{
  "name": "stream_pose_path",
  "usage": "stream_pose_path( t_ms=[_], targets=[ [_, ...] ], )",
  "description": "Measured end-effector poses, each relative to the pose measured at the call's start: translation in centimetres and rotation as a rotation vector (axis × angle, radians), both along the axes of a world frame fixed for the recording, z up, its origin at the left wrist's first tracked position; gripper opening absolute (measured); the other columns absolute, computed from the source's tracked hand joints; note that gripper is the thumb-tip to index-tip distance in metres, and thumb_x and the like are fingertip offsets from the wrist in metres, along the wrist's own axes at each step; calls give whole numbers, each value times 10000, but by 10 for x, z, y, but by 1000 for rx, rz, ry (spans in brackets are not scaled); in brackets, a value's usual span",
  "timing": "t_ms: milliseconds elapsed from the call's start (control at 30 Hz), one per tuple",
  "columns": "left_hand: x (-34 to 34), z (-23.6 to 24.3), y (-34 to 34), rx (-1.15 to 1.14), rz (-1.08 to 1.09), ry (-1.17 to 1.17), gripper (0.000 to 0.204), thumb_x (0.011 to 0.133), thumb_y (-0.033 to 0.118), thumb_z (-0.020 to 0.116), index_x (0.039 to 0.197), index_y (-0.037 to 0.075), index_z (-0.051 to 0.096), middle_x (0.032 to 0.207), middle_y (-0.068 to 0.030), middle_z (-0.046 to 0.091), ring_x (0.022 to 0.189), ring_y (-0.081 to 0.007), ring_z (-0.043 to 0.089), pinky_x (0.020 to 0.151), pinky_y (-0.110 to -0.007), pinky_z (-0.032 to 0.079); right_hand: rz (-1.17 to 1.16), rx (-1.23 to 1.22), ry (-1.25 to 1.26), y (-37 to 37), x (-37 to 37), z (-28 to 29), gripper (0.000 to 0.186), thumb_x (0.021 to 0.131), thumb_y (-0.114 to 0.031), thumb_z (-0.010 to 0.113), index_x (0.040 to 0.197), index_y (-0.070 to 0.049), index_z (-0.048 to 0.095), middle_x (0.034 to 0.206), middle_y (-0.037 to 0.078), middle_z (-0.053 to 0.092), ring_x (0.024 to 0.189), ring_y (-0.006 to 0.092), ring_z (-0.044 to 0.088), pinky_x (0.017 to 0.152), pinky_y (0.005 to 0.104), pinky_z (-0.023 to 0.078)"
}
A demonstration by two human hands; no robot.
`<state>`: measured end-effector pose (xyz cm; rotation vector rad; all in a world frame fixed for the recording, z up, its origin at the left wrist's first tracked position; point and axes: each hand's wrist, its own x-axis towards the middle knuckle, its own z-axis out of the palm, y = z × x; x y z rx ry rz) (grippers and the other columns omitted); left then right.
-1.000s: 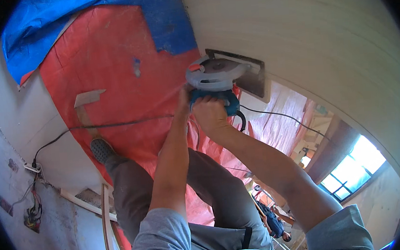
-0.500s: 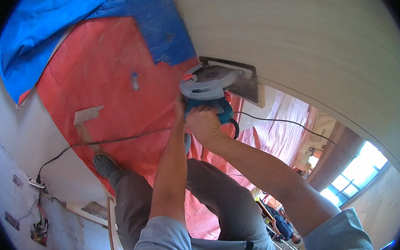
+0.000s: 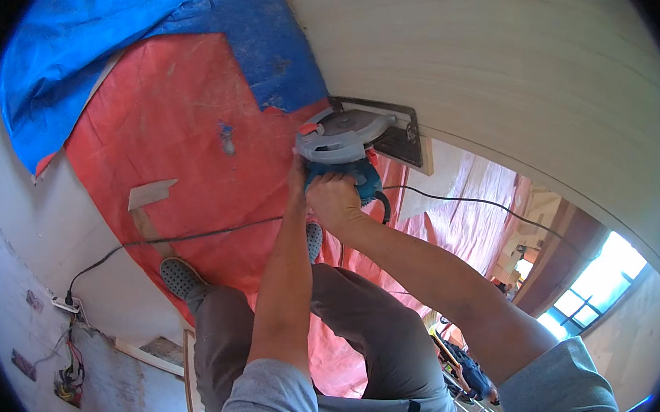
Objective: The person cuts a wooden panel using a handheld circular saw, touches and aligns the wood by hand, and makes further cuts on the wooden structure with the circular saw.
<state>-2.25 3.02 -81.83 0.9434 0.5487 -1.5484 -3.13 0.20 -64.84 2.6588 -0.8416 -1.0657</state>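
Note:
A circular saw (image 3: 335, 148) with a teal body and a grey blade guard rests at the edge of a large pale wooden board (image 3: 505, 60). Its dark base plate (image 3: 404, 144) lies flat against the board. My right hand (image 3: 334, 201) is closed round the saw's handle, knuckles toward me. Against the saw's left side is my left hand (image 3: 297, 176), gripping it low, its fingers largely hidden behind the tool. A thin cut line runs across the board to the right of the base plate. The blade is mostly covered by the guard.
Red sheeting (image 3: 176, 125) and a blue tarp (image 3: 280, 63) cover the floor. A black cord (image 3: 216, 232) crosses behind my left forearm to a white power strip (image 3: 65, 305). Another stretch of cord (image 3: 473, 198) runs right, under the board. Exposed wires (image 3: 70, 381) hang from the left wall.
The view has shifted slightly. Both hands keep their hold on the saw, which stays at nearly the same place on the board. A background person at lower right has moved a little.

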Motion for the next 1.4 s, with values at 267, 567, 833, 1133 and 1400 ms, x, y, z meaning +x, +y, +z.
stream_pose_path(
  t_ms=[267, 567, 833, 1133, 1400],
  targets=[
    [-3, -41, 17, -161, -51, -319, 616, 1092, 593, 476, 1387, 83, 654, 1295, -48, 672, 1152, -223, 614, 1038, -376, 481, 14, 16, 3, 6, 15, -5, 226, 812, -257, 718, 928, -63, 737, 867, 130, 737, 767, 267, 728, 592, 465, 556],
    [-24, -47, 9, -277, 89, -44, 519, 1118, 443, 473, 1457, 62, 571, 1373, -69, 634, 1226, -229, 601, 1099, -384, 463, -129, 191, -9, -12, 11, 0, 222, 844, -232, 720, 969, -55, 768, 891, 105, 770, 812, 280, 767, 558, 485, 596],
    [-27, -56, 13, -343, -7, -256, 483, 1132, 389, 451, 1476, 67, 561, 1393, -78, 636, 1254, -224, 606, 1132, -394, 450, -213, 316, 94, -22, 17, 4, 189, 876, -169, 683, 997, -95, 809, 974, 89, 813, 882, 285, 802, 603, 488, 616],
    [-16, -43, 18, -315, -50, -206, 503, 1127, 410, 452, 1483, 70, 556, 1420, -84, 631, 1276, -244, 602, 1142, -413, 446, -235, 404, 121, -20, 18, 11, 180, 870, -160, 693, 979, -111, 828, 1012, 93, 814, 929, 277, 800, 692, 489, 629],
    [16, 12, 57, -281, 32, -120, 521, 1123, 428, 453, 1490, 71, 551, 1443, -89, 627, 1295, -261, 600, 1152, -429, 443, -174, 295, -36, 23, 18, 48, 141, 845, -170, 706, 912, -130, 823, 926, 76, 814, 840, 260, 798, 614, 481, 589]
  ],
)
